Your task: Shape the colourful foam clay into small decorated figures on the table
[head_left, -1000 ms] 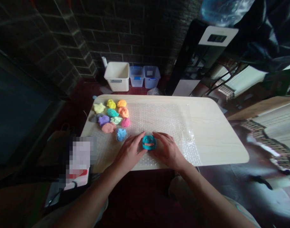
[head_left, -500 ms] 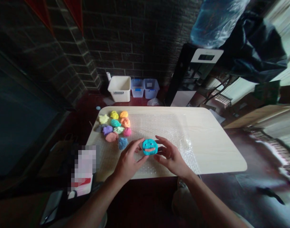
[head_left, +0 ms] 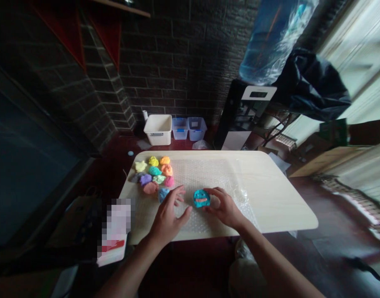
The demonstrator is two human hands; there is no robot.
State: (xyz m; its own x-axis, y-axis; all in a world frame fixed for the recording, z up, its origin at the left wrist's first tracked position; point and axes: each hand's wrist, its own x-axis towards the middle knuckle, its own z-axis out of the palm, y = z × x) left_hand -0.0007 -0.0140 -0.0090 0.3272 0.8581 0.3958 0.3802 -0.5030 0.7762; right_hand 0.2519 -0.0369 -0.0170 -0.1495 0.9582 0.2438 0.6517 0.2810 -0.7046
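A teal clay face with an orange mouth (head_left: pixel 201 198) is held upright over the bubble wrap (head_left: pixel 205 174). My right hand (head_left: pixel 224 208) grips its right side with curled fingers. My left hand (head_left: pixel 168 215) hovers just left of it, fingers spread, off the clay. Several coloured clay lumps (head_left: pixel 154 178) lie in a cluster at the table's far left; a blue lump (head_left: pixel 163 193) is nearest my left hand.
The light wooden table (head_left: pixel 270 194) has rounded corners. Behind it on the floor stand a white bin (head_left: pixel 158 128) and two clear tubs (head_left: pixel 188 127). A water dispenser (head_left: pixel 248 107) with a dark cloth stands at the back right. A pixelated box (head_left: pixel 115 223) sits at the left.
My left hand has let go of the teal clay face and opened; my right hand alone now holds it. The camera has tilted up, so the table sits lower in view.
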